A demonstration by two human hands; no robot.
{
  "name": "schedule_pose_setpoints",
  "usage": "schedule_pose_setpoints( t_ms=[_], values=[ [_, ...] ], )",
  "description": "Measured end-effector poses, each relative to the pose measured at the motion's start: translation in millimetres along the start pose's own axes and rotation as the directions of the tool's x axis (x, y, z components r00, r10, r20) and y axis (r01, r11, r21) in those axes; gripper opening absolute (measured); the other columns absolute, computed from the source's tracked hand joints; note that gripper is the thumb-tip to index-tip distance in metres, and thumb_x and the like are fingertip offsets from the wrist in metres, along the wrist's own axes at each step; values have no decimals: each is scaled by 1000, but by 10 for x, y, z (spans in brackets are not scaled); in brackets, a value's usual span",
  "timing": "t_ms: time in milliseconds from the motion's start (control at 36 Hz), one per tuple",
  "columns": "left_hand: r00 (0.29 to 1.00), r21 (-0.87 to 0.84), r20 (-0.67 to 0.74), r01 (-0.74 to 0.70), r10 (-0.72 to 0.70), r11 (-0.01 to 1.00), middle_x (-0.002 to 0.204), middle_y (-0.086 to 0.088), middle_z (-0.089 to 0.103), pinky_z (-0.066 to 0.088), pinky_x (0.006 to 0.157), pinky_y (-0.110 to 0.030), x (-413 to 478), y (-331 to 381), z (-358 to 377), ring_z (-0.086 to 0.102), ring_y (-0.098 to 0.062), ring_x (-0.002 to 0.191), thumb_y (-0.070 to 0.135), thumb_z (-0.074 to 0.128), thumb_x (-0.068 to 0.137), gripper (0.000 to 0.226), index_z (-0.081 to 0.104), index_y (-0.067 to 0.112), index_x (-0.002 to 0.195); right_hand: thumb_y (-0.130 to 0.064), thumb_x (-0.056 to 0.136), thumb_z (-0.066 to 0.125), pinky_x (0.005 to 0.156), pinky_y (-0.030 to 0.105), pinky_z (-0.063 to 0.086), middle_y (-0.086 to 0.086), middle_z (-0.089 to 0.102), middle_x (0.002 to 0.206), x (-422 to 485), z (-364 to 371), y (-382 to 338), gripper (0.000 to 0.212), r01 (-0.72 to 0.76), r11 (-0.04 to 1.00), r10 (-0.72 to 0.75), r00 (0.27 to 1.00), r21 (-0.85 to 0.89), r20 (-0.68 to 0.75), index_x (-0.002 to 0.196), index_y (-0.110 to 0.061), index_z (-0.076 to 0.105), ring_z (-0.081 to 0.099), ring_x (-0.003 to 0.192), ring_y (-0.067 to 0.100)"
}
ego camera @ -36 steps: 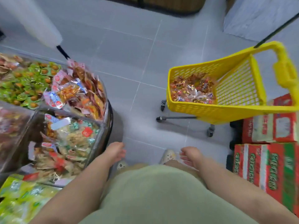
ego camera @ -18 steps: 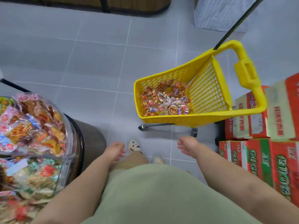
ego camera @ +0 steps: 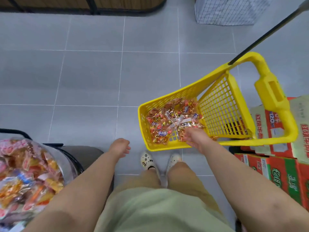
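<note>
A yellow plastic shopping cart (ego camera: 215, 104) stands on the grey tiled floor at the right. Several orange-red wrapped snack packets (ego camera: 168, 121) lie in its bottom. My right hand (ego camera: 194, 138) reaches over the cart's near rim, with relaxed fingers lying on the nearest packets; I see no packet gripped. My left hand (ego camera: 121, 147) hangs in front of me above the floor, fingers loosely curled and holding nothing.
A clear display bin of wrapped snacks (ego camera: 28, 171) stands at the lower left. Red and green cartons (ego camera: 274, 166) are stacked at the right behind the cart. A black pole (ego camera: 270, 32) slants down to the cart handle. My feet in pale clogs (ego camera: 148, 161) stand by the cart.
The view has turned right towards the cart. My right hand has moved forward from in front of my body into the cart, onto the packets. My left hand has stayed low and empty.
</note>
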State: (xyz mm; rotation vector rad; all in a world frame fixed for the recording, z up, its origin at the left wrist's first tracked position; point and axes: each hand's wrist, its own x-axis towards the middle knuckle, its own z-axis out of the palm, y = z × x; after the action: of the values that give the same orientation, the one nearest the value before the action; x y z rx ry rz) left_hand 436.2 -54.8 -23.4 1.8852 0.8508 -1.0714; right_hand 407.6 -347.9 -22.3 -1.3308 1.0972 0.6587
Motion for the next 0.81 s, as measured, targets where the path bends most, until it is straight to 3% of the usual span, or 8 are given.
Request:
schedule_pose_setpoints(
  t_ms=[56, 139, 222, 278, 361, 472, 556, 806],
  values=[
    [1000, -15, 7, -9, 10, 1000, 91, -11, 60, 40, 61, -27, 79, 167, 32, 56, -21, 71, 16, 47, 96, 9, 52, 9, 94, -16, 93, 50, 91, 41, 50, 28, 61, 109, 109, 43, -130, 37, -9, 1000, 10, 1000, -23, 19, 122, 7, 49, 59, 106, 41],
    [1000, -13, 5, -2, 2, 1000, 88, -9, 60, 41, 61, -26, 222, 357, 126, 55, -18, 67, 16, 46, 94, 13, 51, 13, 82, -13, 92, 50, 59, 26, 41, 11, 54, 71, 348, 84, -253, 40, -8, 997, 10, 999, -80, 34, 122, 12, 47, 53, 64, 21],
    [999, 39, -41, -21, 23, 999, 81, -11, 54, 38, 66, -30, 384, 472, 258, 49, -24, 68, 14, 50, 90, 14, 52, 14, 77, -13, 91, 51, 55, 24, 33, 3, 52, 71, 630, 147, -303, 26, -61, 984, 64, 998, -166, 13, 111, 2, 59, 47, 61, 13],
    [997, 21, -78, -20, 21, 1000, 87, -17, 54, 40, 70, -35, 486, 532, 360, 52, -30, 77, 17, 57, 88, 7, 57, 13, 94, -12, 89, 53, 54, 26, 33, 2, 51, 68, 799, 187, -310, 12, -102, 970, 110, 994, -220, 26, 99, -12, 60, 44, 58, 14],
    [994, -34, -104, 13, -16, 999, 113, -19, 62, 43, 77, -30, 683, 558, 525, 60, -31, 98, 24, 64, 88, 49, 47, 8, 131, -13, 89, 55, 64, 26, 45, -3, 55, 73, 1088, 195, -226, 7, -74, 946, 103, 992, -315, 77, 95, -16, 56, 52, 64, 11],
    [990, -58, -132, -52, 44, 997, 99, -3, 66, 43, 64, -18, 951, 573, 789, 62, -24, 91, 22, 62, 89, 16, 61, 21, 104, -11, 92, 49, 64, 26, 46, -3, 53, 76, 1458, 225, -95, 26, 14, 827, 52, 994, -562, 101, 114, -1, 60, 51, 65, 11],
    [965, -105, -264, -33, 4, 994, 107, -14, 66, 44, 82, -32, 1145, 545, 984, 61, -34, 105, 28, 53, 96, 24, 63, 12, 110, -14, 91, 54, 75, 32, 48, 7, 59, 91, 1662, 279, -31, 28, 87, 693, 18, 990, -716, 137, 115, -4, 61, 55, 79, 21],
    [893, -62, -450, -30, -1, 998, 78, -7, 57, 42, 69, -31, 1272, 498, 1122, 58, -34, 81, 27, 51, 96, 20, 57, 14, 82, -23, 84, 68, 66, 21, 42, 7, 58, 125, 2047, 331, 95, 50, 219, 513, 58, 956, -830, 287, 130, -25, 51, 57, 88, 18]
  ],
)
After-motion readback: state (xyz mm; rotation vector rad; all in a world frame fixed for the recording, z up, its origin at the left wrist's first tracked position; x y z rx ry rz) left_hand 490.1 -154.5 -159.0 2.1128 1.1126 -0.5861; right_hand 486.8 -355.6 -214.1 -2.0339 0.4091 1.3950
